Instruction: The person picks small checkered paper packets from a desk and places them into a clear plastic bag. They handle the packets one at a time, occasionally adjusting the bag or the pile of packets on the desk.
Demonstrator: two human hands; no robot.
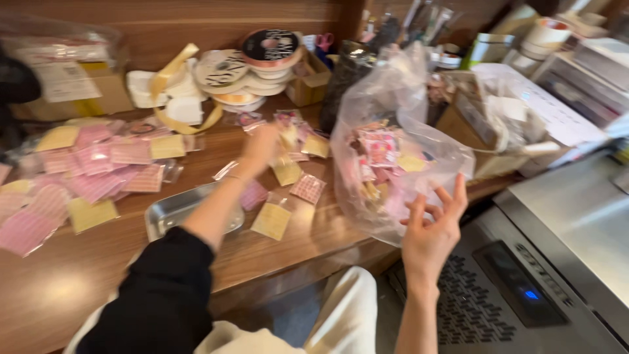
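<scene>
Left hand (261,148) reaches over small packets (288,172) on the wooden counter (65,275), grip indiscernible through blur; right hand (432,226), fingers spread, touches the clear plastic bag (393,98)

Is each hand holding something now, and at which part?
The right hand is open beside the clear plastic bag, holding nothing. The left hand reaches among small packets; blur hides any hold.

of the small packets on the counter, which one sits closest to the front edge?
The yellow packet lying just right of the metal tray. The checked pink packet and the other yellow one lie farther back, nearer the left hand.
</scene>
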